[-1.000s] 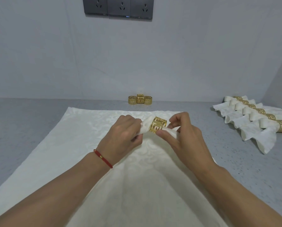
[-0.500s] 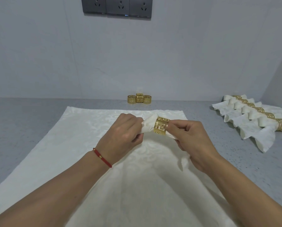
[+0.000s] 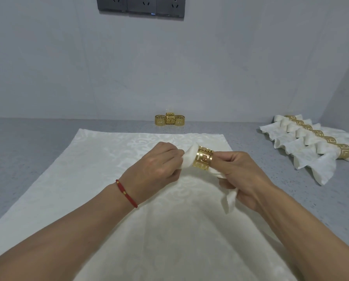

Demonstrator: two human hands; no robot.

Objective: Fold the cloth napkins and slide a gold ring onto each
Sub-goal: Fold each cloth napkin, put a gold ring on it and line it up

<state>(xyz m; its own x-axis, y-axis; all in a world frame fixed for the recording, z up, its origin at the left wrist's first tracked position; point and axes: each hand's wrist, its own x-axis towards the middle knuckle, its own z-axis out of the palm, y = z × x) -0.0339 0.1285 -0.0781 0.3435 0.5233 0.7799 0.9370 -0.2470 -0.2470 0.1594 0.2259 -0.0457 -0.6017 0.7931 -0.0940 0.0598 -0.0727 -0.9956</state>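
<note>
Surface: a speckled grey counter (image 3: 37,142) runs to a pale wall, with a dark socket strip (image 3: 140,6) at the top edge.
Work cloth: a large cream napkin (image 3: 100,163) lies spread flat on the counter under both forearms.
Napkin in hand: a gathered cream napkin (image 3: 189,159) is held above the flat one, between the two hands, its loose tail hanging below the right palm.
Ring: the gold ring (image 3: 203,160) sits around the gathered napkin, just beside the right thumb, with a short bunched end showing on its left.
Left hand: the left hand (image 3: 155,169) is closed in a pinch on that bunched end.
Right hand: the right hand (image 3: 244,175) is closed around the cloth behind the ring, thumb and forefinger at the ring's edge.
Doing it well: the left hand should probably keep the gathers tight and draw steadily while the right eases the ring toward the middle, so no fold snags in the cut-out pattern.
Spare rings: three spare rings (image 3: 170,119) stand touching one another by the wall.
Finished napkins: the finished row (image 3: 311,142) at the right shows six ringed napkins, overlapping; the farthest is small, so there may be one more.
</note>
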